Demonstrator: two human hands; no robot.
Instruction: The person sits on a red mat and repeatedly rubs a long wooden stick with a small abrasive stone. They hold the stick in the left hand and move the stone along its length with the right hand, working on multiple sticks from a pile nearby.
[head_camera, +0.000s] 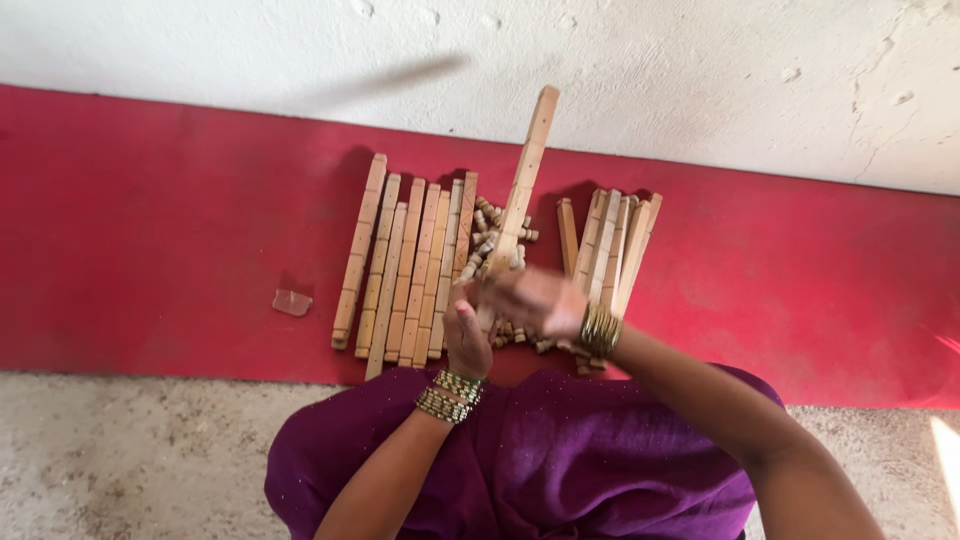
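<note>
Wooden stick (523, 180) stands tilted, gripped low by both hands, right (535, 300) blurred, apparently over left (465, 335).

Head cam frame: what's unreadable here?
- Right hand: motion-blurred, so its fingers and its grip on the raised wooden stick cannot be made out.
- Small wooden pegs: partly hidden behind stick and hands; too small to count.
- Left hand: palm side hidden; contents unknown.
- Right stick pile: lower ends covered by the right wrist.
</note>
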